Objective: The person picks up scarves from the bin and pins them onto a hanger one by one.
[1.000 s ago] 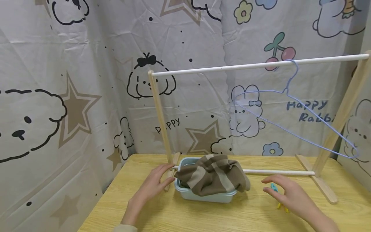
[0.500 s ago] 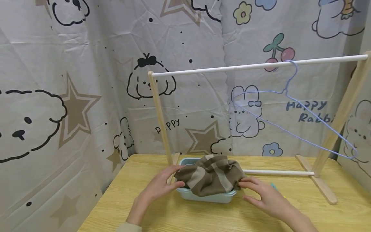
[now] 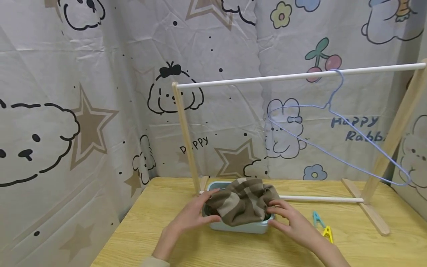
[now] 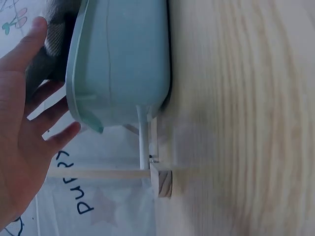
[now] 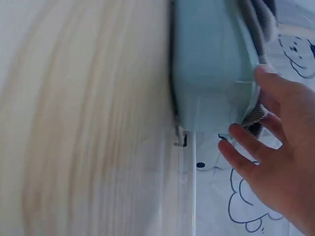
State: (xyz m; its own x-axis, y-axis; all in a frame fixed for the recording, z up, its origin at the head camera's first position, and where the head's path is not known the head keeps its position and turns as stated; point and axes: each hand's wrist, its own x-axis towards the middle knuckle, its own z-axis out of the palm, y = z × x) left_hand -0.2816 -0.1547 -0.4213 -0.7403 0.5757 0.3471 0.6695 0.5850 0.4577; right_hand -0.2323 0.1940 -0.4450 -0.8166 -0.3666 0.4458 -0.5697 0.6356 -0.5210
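Note:
A brown and beige plaid cloth (image 3: 245, 202) lies bunched in a light blue plastic basin (image 3: 238, 227), covering most of its opening. My left hand (image 3: 193, 215) is at the basin's left end, fingers spread and thumb along the near side, against the cloth's left edge. In the left wrist view those fingers (image 4: 47, 110) reach past the rim beside the cloth. At the right end, my right hand (image 3: 291, 220) has its fingertips at the cloth's edge and its thumb near the rim. The right wrist view has the thumb (image 5: 275, 81) by the rim, the other fingers loosely bent.
Behind the basin stands a wooden rack with a white top bar (image 3: 253, 79) and a lower bar (image 3: 320, 199). A lavender hanger (image 3: 328, 106) hangs from it, above a blue clip (image 3: 318, 219) and a yellow clip (image 3: 328, 234) on the wooden table (image 3: 186, 248).
My right hand has moved left from above the clips to the basin's right end, uncovering the clips. My left hand has edged right onto the cloth's left side.

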